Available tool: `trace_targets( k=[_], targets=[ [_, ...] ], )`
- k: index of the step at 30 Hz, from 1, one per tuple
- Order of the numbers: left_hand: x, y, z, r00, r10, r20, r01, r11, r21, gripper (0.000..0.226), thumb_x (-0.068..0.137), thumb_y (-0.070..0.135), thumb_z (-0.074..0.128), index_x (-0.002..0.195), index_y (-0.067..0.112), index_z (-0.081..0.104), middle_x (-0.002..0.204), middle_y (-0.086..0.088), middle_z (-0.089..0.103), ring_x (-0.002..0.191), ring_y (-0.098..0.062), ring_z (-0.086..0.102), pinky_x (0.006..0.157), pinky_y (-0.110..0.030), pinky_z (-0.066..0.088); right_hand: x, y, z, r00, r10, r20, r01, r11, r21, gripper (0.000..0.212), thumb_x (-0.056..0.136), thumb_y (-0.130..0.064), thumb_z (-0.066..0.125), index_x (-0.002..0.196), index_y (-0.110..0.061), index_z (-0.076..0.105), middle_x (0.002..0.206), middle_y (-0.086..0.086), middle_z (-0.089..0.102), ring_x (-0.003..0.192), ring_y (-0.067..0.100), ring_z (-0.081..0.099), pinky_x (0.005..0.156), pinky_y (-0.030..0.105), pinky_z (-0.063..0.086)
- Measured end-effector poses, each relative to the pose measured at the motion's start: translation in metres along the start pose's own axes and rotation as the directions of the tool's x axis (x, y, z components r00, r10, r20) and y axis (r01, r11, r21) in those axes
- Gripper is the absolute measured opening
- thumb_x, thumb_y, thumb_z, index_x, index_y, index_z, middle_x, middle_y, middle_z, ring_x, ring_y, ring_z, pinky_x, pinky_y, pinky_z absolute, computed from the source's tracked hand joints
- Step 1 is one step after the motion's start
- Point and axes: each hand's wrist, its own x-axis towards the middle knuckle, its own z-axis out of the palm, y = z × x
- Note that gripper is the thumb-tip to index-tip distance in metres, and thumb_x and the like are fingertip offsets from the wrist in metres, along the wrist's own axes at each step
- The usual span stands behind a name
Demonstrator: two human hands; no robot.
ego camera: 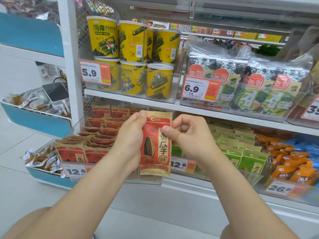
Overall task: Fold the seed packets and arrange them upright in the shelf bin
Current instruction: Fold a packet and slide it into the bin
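A red and tan seed packet (155, 144) with a sunflower seed picture is held upright in front of the lower shelf. My left hand (129, 135) grips its left edge, thumb at the top corner. My right hand (186, 133) pinches its right edge with thumb on the front. Behind and to the left, a clear shelf bin (76, 169) holds several more red seed packets (96, 135), some upright in rows and some lying loosely.
A clear bin of green seed packets (241, 149) stands to the right, then orange and blue snack packs (293, 163). Yellow cans (133, 57) and seaweed packs (250, 83) fill the shelf above. A blue-edged rack (34, 125) with wrapped snacks stands at the left.
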Motion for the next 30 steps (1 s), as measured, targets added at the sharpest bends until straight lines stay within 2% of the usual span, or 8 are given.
trace_targets(
  k=[5,11,15,17,19,22,26,30],
  targets=[
    [0.003,0.0,-0.001,0.999,-0.046,-0.004,0.045,0.999,-0.028,0.032,0.114,0.039,0.05,0.113,0.016,0.072,0.107,-0.016,0.081,0.094,-0.033,0.08,0.093,-0.059,0.062,0.0,0.001,-0.001,1.0,0.018,0.015,-0.018,1.0,-0.007,0.019,0.091,-0.024,0.087,0.09,-0.009,0.074,0.08,0.009,0.08,0.082,0.033,0.08,0.086,0.059,0.064],
    [0.004,0.001,0.0,0.999,-0.042,0.021,0.045,0.992,-0.121,0.04,0.115,0.04,0.046,0.127,0.011,0.071,0.11,-0.013,0.082,0.099,-0.031,0.081,0.089,-0.054,0.064,0.0,0.005,0.001,0.996,-0.012,0.085,0.029,0.979,-0.2,0.034,0.106,-0.042,0.064,0.092,-0.015,0.08,0.081,0.001,0.081,0.076,0.022,0.079,0.08,0.048,0.064],
    [0.002,0.0,0.0,0.983,-0.048,0.178,0.068,0.992,-0.107,0.038,0.111,0.037,0.053,0.131,0.01,0.073,0.122,-0.012,0.079,0.112,-0.027,0.076,0.097,-0.044,0.063,0.004,0.011,0.002,0.987,-0.099,-0.125,0.05,0.938,-0.342,0.03,0.111,-0.032,0.055,0.098,-0.013,0.073,0.076,0.007,0.074,0.074,0.021,0.067,0.073,0.037,0.051],
    [0.0,0.001,0.0,0.962,-0.049,0.267,0.098,0.98,-0.174,0.035,0.107,0.026,0.06,0.133,0.007,0.071,0.126,-0.014,0.077,0.115,-0.025,0.073,0.098,-0.038,0.063,0.003,0.009,0.002,0.969,-0.111,-0.221,0.05,0.963,-0.264,0.007,0.109,-0.028,0.058,0.115,-0.027,0.062,0.084,-0.004,0.076,0.086,0.018,0.07,0.079,0.037,0.051],
    [0.0,0.001,0.0,0.947,-0.028,0.32,0.099,0.973,-0.208,0.037,0.103,0.022,0.064,0.134,0.003,0.071,0.131,-0.018,0.075,0.117,-0.026,0.073,0.1,-0.037,0.062,0.002,0.007,0.001,0.963,-0.142,-0.229,0.106,0.981,-0.163,0.015,0.108,-0.02,0.057,0.113,-0.034,0.054,0.085,-0.003,0.076,0.079,0.017,0.07,0.074,0.04,0.054],
    [0.001,-0.001,-0.001,0.945,0.008,0.328,0.065,0.976,-0.21,0.044,0.098,0.022,0.068,0.135,-0.002,0.069,0.135,-0.022,0.072,0.118,-0.027,0.073,0.095,-0.033,0.064,-0.002,0.003,0.005,0.972,-0.192,-0.135,0.179,0.979,-0.102,0.015,0.107,-0.022,0.056,0.098,-0.033,0.061,0.085,-0.001,0.075,0.071,0.018,0.069,0.072,0.048,0.058],
    [0.005,-0.002,-0.004,0.951,0.029,0.307,0.058,0.961,-0.271,0.048,0.099,0.019,0.067,0.141,-0.004,0.063,0.135,-0.022,0.072,0.125,-0.029,0.07,0.097,-0.034,0.063,-0.009,0.002,0.011,0.974,-0.224,-0.016,0.224,0.974,-0.009,0.022,0.097,-0.054,0.067,0.111,-0.037,0.065,0.102,-0.006,0.078,0.093,0.011,0.075,0.084,0.046,0.061],
    [0.003,0.0,-0.003,0.936,0.059,0.347,0.034,0.966,-0.256,0.032,0.107,0.009,0.058,0.135,-0.001,0.068,0.132,-0.018,0.074,0.122,-0.026,0.073,0.097,-0.034,0.063,-0.008,-0.001,0.011,0.963,-0.262,-0.067,0.263,0.965,0.013,0.014,0.102,-0.042,0.069,0.104,-0.029,0.068,0.094,-0.007,0.077,0.084,0.013,0.072,0.076,0.043,0.06]
  ],
)
